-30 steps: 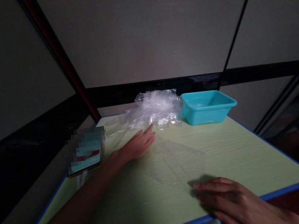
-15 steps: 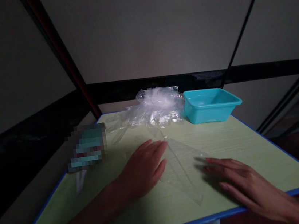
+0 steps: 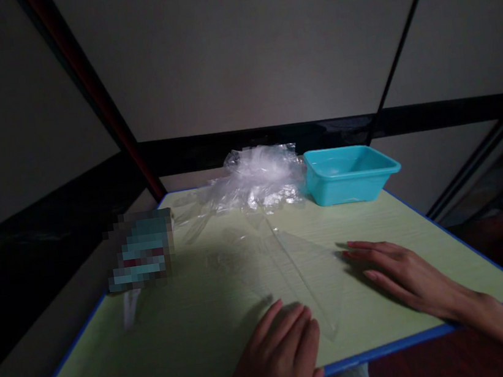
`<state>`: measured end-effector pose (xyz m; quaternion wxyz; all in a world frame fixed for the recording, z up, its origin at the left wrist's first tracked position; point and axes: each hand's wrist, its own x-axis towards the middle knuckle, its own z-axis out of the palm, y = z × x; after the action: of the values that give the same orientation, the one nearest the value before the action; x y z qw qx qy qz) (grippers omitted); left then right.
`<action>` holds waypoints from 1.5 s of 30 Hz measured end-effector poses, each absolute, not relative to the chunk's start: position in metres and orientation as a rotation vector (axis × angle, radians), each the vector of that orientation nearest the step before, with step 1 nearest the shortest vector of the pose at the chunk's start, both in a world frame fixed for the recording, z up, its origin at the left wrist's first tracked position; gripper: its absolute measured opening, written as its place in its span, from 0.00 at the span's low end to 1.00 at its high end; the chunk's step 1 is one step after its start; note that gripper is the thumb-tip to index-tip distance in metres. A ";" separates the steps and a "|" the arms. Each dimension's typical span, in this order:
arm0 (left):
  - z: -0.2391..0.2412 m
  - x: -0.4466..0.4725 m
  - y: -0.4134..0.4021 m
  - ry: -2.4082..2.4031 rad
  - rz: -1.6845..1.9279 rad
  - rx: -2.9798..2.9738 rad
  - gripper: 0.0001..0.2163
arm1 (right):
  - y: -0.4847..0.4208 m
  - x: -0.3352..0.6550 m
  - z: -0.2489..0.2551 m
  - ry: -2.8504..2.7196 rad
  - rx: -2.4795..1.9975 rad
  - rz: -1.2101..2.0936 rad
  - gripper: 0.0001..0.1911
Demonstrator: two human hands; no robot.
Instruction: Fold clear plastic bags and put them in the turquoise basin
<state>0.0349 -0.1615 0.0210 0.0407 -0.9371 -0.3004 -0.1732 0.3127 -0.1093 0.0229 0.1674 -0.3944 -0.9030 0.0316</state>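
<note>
Nearest to me, my left hand [image 3: 280, 358] lies flat and unclenched at the near edge of the table [image 3: 184, 346], fingers together and pointing away; its wrist is cut off by the bottom of the frame, so I can't make out the arm behind it. Its fingertips sit just beside the near corner of the clear plastic sheet [image 3: 304, 271], and whether they actually press on it I cannot tell — the film is almost invisible against the pale green top. My right hand [image 3: 395, 271] rests palm down to the right, fingers spread and loose, gripping nothing, its fingertips touching the sheet's right edge. The sheet lies flat mid-table between the two hands, showing a long diagonal crease and a faint outline only. Further left, near the table's left edge, sits a blurred teal object [image 3: 143, 258] I can't identify, with something pale and thin just in front of it. At the far edge a crumpled heap of clear plastic bags [image 3: 255, 182] spreads out — just right of it stands a teal plastic tub [image 3: 349, 174], its inside dim.
</note>
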 end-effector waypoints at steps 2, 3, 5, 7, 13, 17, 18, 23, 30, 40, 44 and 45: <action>0.017 0.035 -0.162 -0.884 -0.555 -2.836 0.14 | -0.108 0.313 0.023 -2.581 -1.127 0.111 0.19; 0.016 0.035 -0.162 -0.855 -0.564 -2.822 0.14 | -0.107 0.313 0.023 -2.582 -1.134 0.115 0.19; 0.014 0.037 -0.163 -0.790 -0.583 -2.797 0.14 | -0.106 0.312 0.023 -2.573 -1.140 0.112 0.19; 0.013 0.039 -0.164 -0.715 -0.585 -2.792 0.14 | -0.106 0.312 0.022 -2.553 -1.127 0.102 0.20; 0.011 0.043 -0.163 -0.622 -0.595 -2.811 0.14 | -0.109 0.313 0.023 -2.568 -1.109 0.131 0.20; 0.014 0.037 -0.163 -0.623 -0.613 -2.866 0.14 | -0.113 0.314 0.023 -2.599 -1.125 0.135 0.20; 0.015 0.035 -0.163 -0.622 -0.613 -2.876 0.13 | -0.114 0.314 0.023 -2.601 -1.125 0.136 0.20; 0.011 0.023 -0.164 -0.630 -0.599 -2.940 0.13 | -0.117 0.312 0.022 -2.599 -1.078 0.152 0.21; 0.019 0.003 -0.160 -0.610 -0.534 -3.053 0.14 | -0.126 0.308 0.025 -2.661 -1.054 0.188 0.22; 0.049 -0.024 -0.161 -0.793 -0.527 -3.106 0.12 | -0.140 0.301 0.027 -2.786 -0.999 0.279 0.23; 0.044 -0.034 -0.161 -0.903 -0.622 -3.134 0.11 | -0.142 0.299 0.028 -2.783 -0.965 0.272 0.23; 0.044 -0.038 -0.161 -0.934 -0.632 -3.134 0.11 | -0.143 0.298 0.028 -2.780 -0.958 0.264 0.23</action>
<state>-0.0375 -0.1612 0.0441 -0.0943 -0.9368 -0.2791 -0.1888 0.2978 -0.1429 0.0283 0.0943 -0.3231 -0.9374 0.0891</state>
